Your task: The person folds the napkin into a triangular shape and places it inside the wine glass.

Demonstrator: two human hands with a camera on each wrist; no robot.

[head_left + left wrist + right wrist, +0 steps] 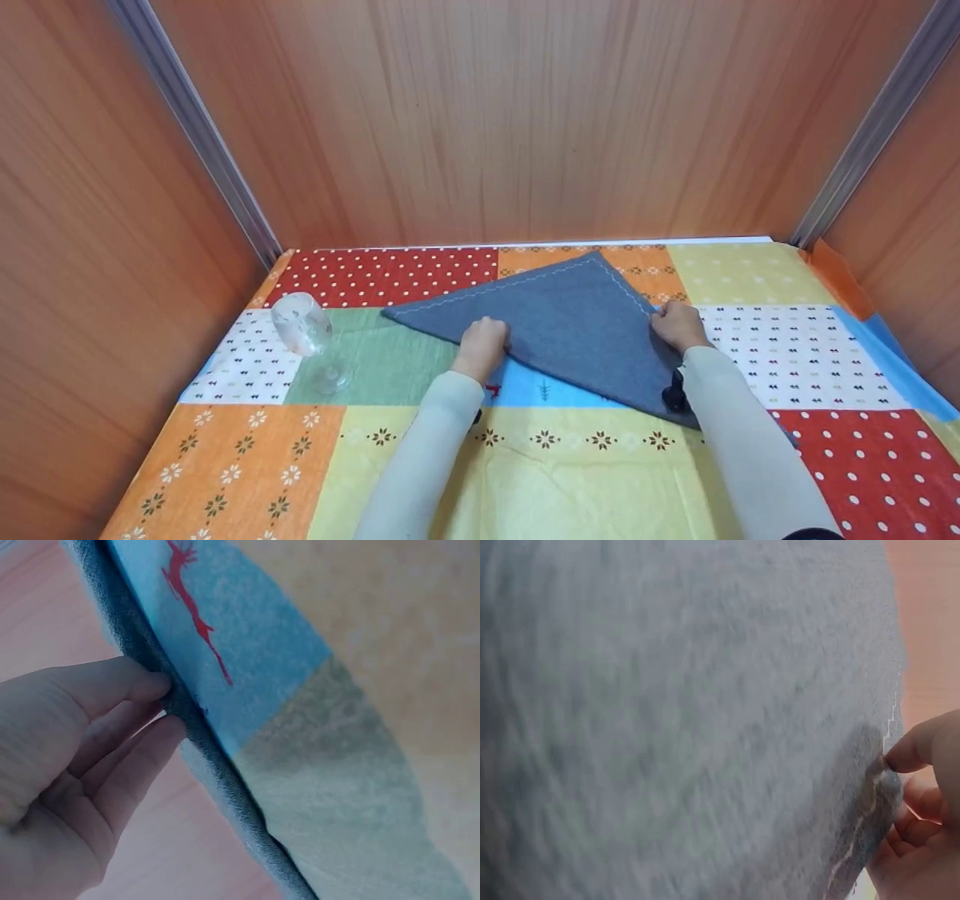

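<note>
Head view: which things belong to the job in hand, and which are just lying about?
In the job:
- grey cloth
- left hand, pinching its near edge
- right hand, pinching its stitched edge

Apparently just there:
- clear stemmed glass, untouched
- patchwork tablecloth, underneath

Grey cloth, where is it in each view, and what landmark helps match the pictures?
Head: grey cloth, just right of centre, held by left hand and right hand.
Left wrist: diagonal band from upper left to bottom edge.
Right wrist: fills most of the picture, except the right side.
Shared landmark: white stitching, seen in head and right wrist views only.
</note>
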